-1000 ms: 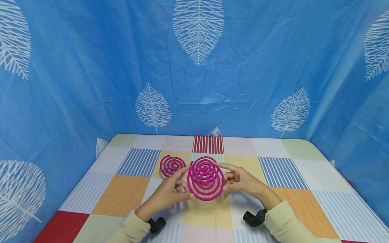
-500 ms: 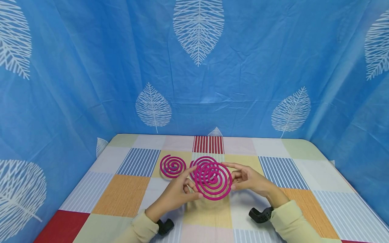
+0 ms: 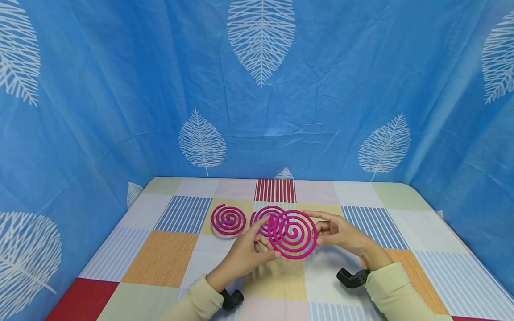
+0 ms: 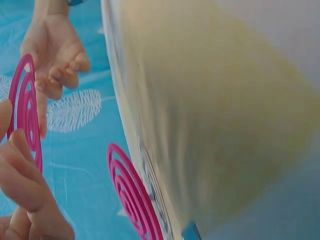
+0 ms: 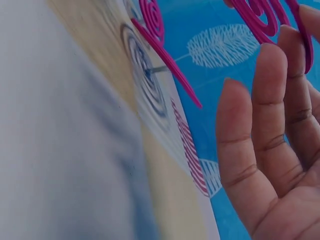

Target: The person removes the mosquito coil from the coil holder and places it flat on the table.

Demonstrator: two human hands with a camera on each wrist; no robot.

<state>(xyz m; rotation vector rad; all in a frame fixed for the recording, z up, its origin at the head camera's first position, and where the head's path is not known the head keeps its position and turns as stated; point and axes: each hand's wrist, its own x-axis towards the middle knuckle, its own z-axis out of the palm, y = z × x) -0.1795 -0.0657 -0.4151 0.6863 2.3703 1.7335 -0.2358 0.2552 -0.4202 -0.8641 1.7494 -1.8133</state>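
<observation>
A magenta mosquito coil point(image 3: 294, 233) is held up, tilted, between both hands above the table. My left hand point(image 3: 246, 254) pinches its left edge between thumb and fingers. At the coil's right edge my right hand point(image 3: 343, 234) holds it by thumb and index finger, the other fingers partly curled. Behind it a second coil point(image 3: 264, 208) is partly covered by the held one. A third coil point(image 3: 229, 219) lies flat to the left. In the right wrist view a raised coil point(image 5: 175, 70) shows edge-on above the cloth, with a thin metal pin point(image 5: 159, 69) beneath it.
A patchwork checked cloth point(image 3: 160, 258) covers the table. Blue curtains point(image 3: 321, 89) with white leaf prints rise at the back and both sides. Black wrist mounts point(image 3: 353, 277) sit at the sleeves.
Both hands have carried the held coil to the right and slightly up, uncovering more of the coil behind it. The coils on the table have not moved.
</observation>
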